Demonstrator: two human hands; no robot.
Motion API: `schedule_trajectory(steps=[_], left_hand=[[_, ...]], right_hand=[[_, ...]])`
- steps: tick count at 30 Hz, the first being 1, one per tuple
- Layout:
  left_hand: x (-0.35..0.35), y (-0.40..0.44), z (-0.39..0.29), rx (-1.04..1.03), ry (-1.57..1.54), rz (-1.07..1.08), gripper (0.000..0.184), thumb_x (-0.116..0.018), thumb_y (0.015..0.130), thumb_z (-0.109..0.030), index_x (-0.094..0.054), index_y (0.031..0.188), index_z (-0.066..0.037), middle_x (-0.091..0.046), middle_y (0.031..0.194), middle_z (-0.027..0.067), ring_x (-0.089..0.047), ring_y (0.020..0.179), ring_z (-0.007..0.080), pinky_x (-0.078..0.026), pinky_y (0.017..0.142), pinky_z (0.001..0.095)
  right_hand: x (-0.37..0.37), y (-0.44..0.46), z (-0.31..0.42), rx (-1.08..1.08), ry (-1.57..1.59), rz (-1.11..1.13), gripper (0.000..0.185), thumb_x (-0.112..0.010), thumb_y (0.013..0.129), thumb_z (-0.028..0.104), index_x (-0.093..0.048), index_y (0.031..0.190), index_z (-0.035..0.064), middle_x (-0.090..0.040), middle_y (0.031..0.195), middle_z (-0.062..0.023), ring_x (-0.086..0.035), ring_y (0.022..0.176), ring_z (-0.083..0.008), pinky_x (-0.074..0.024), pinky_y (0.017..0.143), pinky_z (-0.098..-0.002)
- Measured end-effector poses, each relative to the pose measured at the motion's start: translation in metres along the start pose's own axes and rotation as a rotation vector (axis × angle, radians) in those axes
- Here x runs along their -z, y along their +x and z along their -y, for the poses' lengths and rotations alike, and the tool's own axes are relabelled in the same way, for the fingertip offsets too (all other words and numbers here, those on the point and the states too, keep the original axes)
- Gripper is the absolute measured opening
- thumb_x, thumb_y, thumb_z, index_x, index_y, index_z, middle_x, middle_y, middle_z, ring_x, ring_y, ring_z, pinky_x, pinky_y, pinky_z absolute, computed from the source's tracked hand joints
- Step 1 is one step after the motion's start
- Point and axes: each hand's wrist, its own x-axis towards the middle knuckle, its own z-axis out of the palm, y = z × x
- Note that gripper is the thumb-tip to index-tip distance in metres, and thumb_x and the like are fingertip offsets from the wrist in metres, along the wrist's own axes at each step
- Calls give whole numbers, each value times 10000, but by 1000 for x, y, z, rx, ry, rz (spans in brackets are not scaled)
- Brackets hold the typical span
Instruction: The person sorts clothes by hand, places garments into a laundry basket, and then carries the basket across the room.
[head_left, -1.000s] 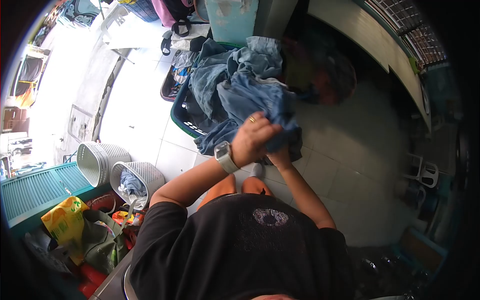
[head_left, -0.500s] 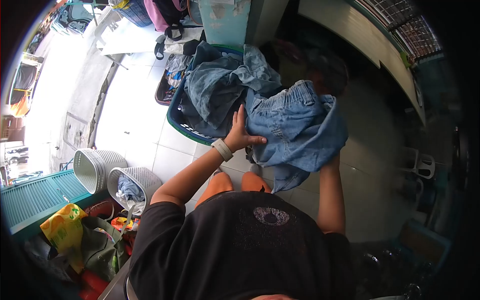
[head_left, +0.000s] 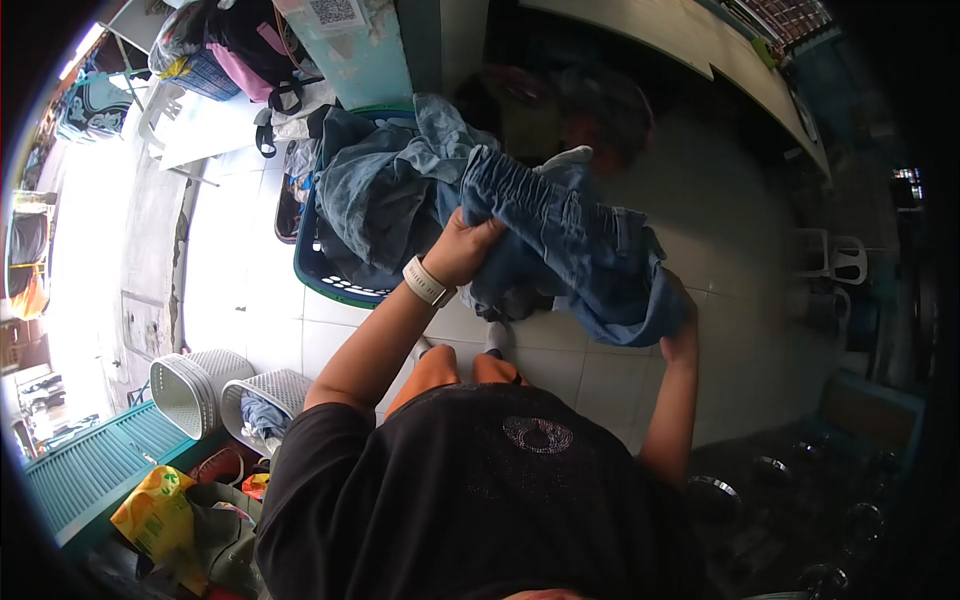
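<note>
A blue denim garment (head_left: 575, 245) with a gathered elastic waistband is stretched between my two hands. My left hand (head_left: 463, 247), below a pale wristwatch, is closed on its left end. At the right end my right hand (head_left: 682, 325) grips the cloth, its fingers partly hidden by the fabric. Behind and to the left, a blue-green laundry basket (head_left: 312, 268) overflows with clothes. Faded blue-grey garments (head_left: 370, 190) are heaped on top of it, close to my left hand.
White perforated baskets (head_left: 190, 395) stand at the lower left, one holding blue cloth (head_left: 264, 415). Near them are a yellow bag (head_left: 160, 515) and a green bag (head_left: 225, 545). A peeling pillar (head_left: 350, 55) rises behind the laundry basket. White chairs (head_left: 848, 260) are at the right.
My left hand, spread open against the garment half a second ago, has closed on it. The garment's waistband is now drawn out sideways. The view has turned, moving the basket leftward.
</note>
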Motion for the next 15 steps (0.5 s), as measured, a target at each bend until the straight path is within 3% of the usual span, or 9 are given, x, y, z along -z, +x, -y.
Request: schedule_trajectory(steps=[2, 3, 5, 7, 9, 11, 12, 13, 15], left_hand=[[-11, 20, 0, -25, 185, 40, 213, -548, 909, -98, -569, 1109, -26, -631, 1059, 49, -601, 958, 152, -482, 853, 296], [-21, 28, 2, -62, 367, 73, 160, -548, 909, -102, -602, 1036, -21, -658, 977, 34, -627, 877, 146, -505, 795, 285], [-40, 38, 15, -36, 708, 343, 190, -642, 839, -125, -612, 980, -1, -672, 849, 82, -639, 757, 135, -501, 694, 282], [-76, 40, 27, -255, 779, 575, 268, -695, 758, -104, -608, 987, 3, -664, 830, 133, -657, 769, 230, -501, 715, 306], [-98, 46, 35, -371, 1001, 616, 291, -683, 739, -83, -610, 1008, -1, -664, 846, 144, -656, 785, 252, -501, 738, 305], [-107, 60, 30, -315, 723, 567, 258, -630, 759, 14, -610, 1016, 12, -672, 919, 96, -637, 854, 151, -488, 779, 278], [-105, 70, 25, -121, 677, 526, 260, -643, 781, -12, -606, 1038, 7, -665, 954, 80, -613, 883, 115, -485, 803, 270], [-110, 76, 23, -187, 552, 413, 329, -680, 780, -91, -590, 1083, 0, -679, 889, 103, -617, 844, 91, -491, 769, 254], [-111, 86, 11, -192, 551, 389, 533, -748, 761, -256, -527, 1172, 3, -654, 978, 154, -626, 920, 161, -490, 809, 285]], right_hand=[[5, -4, -4, -23, -145, 24, 433, -539, 875, 118, -463, 1266, -52, -533, 1251, -107, -513, 1146, -207, -391, 992, -329], [0, -5, -2, -42, -440, -16, 464, -590, 833, 110, -480, 1267, -13, -517, 1270, -131, -499, 1169, -229, -393, 993, -346], [-13, -3, 0, 27, -760, -83, 526, -672, 775, 115, -497, 1262, 25, -511, 1272, -147, -489, 1180, -241, -403, 976, -354], [-23, 7, 0, 201, -823, -143, 572, -734, 743, 141, -498, 1251, 21, -531, 1239, -133, -500, 1155, -220, -419, 941, -337], [-21, 24, -26, 232, -541, 129, 504, -757, 691, 177, -577, 1147, 59, -605, 1118, -164, -572, 1064, -291, -437, 908, -378], [-7, 26, -26, 34, -378, 59, 420, -745, 718, 191, -596, 1067, 13, -637, 1041, -106, -596, 934, -184, -441, 846, -311], [2, 26, -22, -38, -373, 66, 410, -739, 737, 192, -597, 1074, 7, -636, 1050, -94, -587, 940, -168, -432, 855, -299], [12, 26, -17, -112, -366, 74, 401, -733, 756, 194, -598, 1081, 1, -634, 1059, -83, -578, 947, -153, -424, 864, -287], [37, 16, 0, 117, -119, -133, 367, -690, 821, 215, -598, 1101, -5, -628, 1090, -82, -569, 992, -158, -408, 902, -295]])
